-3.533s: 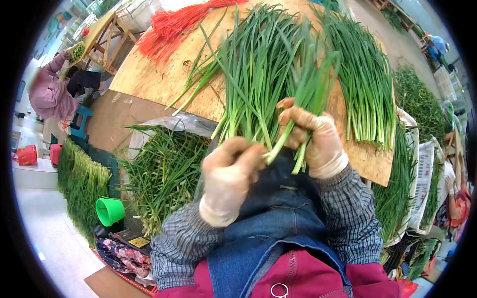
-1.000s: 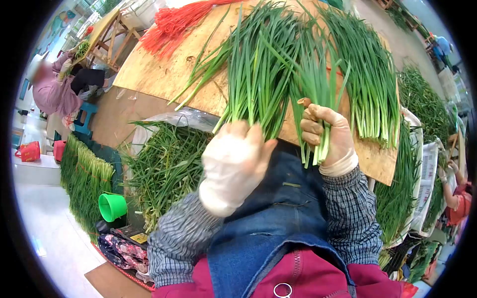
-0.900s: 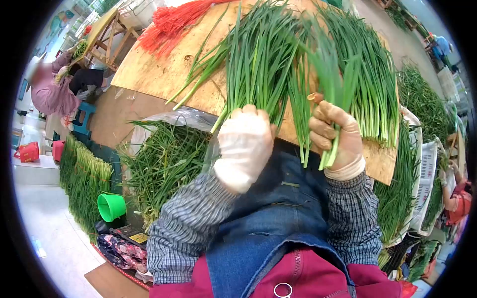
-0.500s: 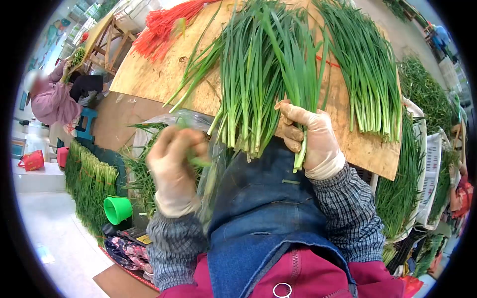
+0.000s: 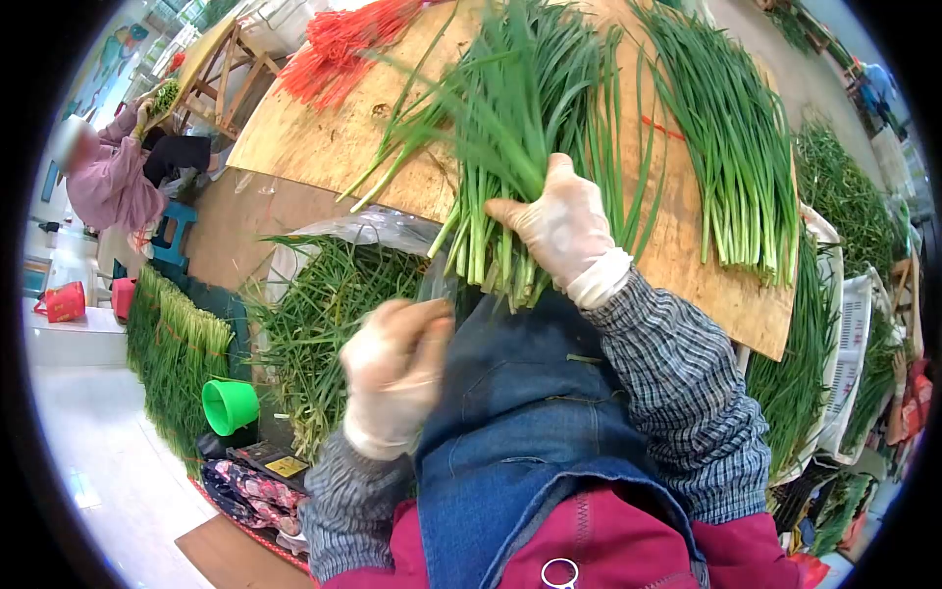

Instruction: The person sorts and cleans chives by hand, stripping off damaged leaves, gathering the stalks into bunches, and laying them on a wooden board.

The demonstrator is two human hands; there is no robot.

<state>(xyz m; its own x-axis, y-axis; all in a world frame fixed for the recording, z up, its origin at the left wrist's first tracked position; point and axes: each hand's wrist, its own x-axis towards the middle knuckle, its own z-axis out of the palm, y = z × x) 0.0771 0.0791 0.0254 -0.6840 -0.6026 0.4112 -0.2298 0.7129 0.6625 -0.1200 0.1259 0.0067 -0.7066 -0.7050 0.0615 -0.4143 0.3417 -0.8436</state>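
My right hand (image 5: 561, 228), in a thin whitish glove, is closed around a few garlic chives (image 5: 525, 162) whose leaves are smeared by motion. It holds them over a loose pile of garlic chives (image 5: 481, 216) with pale stem ends at the board's near edge. Lower left, my gloved left hand (image 5: 397, 368) is curled and slightly blurred, in front of a heap of loose greens (image 5: 329, 324). Nothing shows sticking out of its fingers. A second chive bundle (image 5: 741, 167) lies to the right on the wooden board (image 5: 304, 147).
Red ties (image 5: 343, 54) lie at the board's far left. Tied chive bundles (image 5: 177, 344) stand on the floor beside a green bucket (image 5: 231, 405). White crates (image 5: 852, 334) with greens are on the right. Another person (image 5: 113, 182) sits at the far left.
My right hand has moved left and up, bringing its chives over the pile. My left hand has moved right and down; the green piece seen at its fingers no longer shows.
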